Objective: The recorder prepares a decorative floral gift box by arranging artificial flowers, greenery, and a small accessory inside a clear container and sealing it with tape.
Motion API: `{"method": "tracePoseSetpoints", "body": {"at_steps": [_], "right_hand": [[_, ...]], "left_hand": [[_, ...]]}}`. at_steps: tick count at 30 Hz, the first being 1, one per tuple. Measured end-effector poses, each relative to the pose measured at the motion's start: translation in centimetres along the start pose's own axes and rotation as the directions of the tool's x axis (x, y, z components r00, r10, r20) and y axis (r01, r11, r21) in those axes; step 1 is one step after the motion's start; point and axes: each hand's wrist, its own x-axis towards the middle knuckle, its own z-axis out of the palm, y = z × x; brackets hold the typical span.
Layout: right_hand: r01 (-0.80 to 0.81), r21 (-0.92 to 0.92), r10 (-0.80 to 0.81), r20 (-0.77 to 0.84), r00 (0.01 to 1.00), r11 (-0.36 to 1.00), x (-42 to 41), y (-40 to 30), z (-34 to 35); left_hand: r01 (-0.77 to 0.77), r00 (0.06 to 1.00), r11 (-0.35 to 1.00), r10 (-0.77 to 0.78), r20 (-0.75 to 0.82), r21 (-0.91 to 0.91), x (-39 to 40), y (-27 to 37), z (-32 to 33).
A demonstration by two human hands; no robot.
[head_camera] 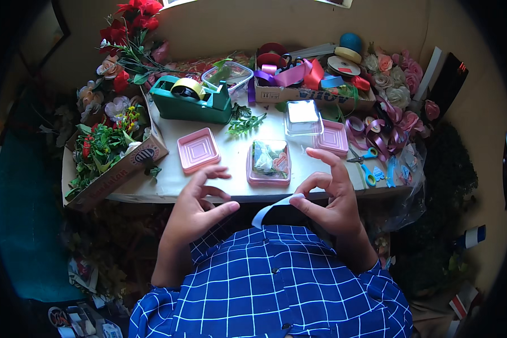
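Note:
A short length of pale blue ribbon (272, 209) is pinched between the thumb and a finger of my right hand (327, 196), its loose end curving down over the shirt. My left hand (205, 207) has its fingers apart and holds nothing. Just beyond both hands stands a small box (269, 162) with a pink base and a clear cover; white and green artificial flowers and a pink heart-shaped tag show inside. An open pink plastic tray (198, 150) lies beyond my left hand. On the right, a clear plastic lid (303, 117) partly overlaps another pink tray (333, 137).
A green tape dispenser (190, 101) stands at the back left, near leafy sprigs (247, 121). Cardboard boxes hold artificial flowers (105, 148) on the left and ribbon rolls (312, 78) at the back. Scissors (365, 155), blue tags and mauve ribbon (365, 135) lie at the right.

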Motion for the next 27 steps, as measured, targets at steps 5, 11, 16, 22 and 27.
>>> {"method": "tracePoseSetpoints", "body": {"at_steps": [5, 11, 16, 22, 27], "right_hand": [[-0.137, 0.110, 0.126, 0.101, 0.987, 0.985, 0.5, -0.1, 1.8], [-0.121, -0.101, 0.132, 0.107, 0.985, 0.987, 0.5, -0.1, 1.8], [-0.122, -0.090, 0.123, 0.012, 0.992, 0.989, 0.2, 0.8, 1.5], [-0.124, 0.089, 0.121, 0.031, 0.992, 0.988, 0.2, 1.1, 2.0], [-0.212, 0.227, 0.213, 0.021, 0.977, 0.950, 0.2, 2.3, 2.3]], "left_hand": [[-0.121, 0.989, 0.968, 0.136, 0.052, -0.220, 0.2, 1.5, 2.7], [-0.005, 0.989, 0.942, 0.055, 0.139, -0.335, 1.4, 0.2, 5.0], [0.046, 0.995, 0.909, -0.006, 0.097, -0.414, 1.7, -0.6, 4.8], [0.036, 0.998, 0.908, -0.010, 0.065, -0.417, 1.7, -0.8, 4.9], [0.086, 0.995, 0.893, -0.055, 0.082, -0.441, 1.7, -0.9, 4.8]]}}
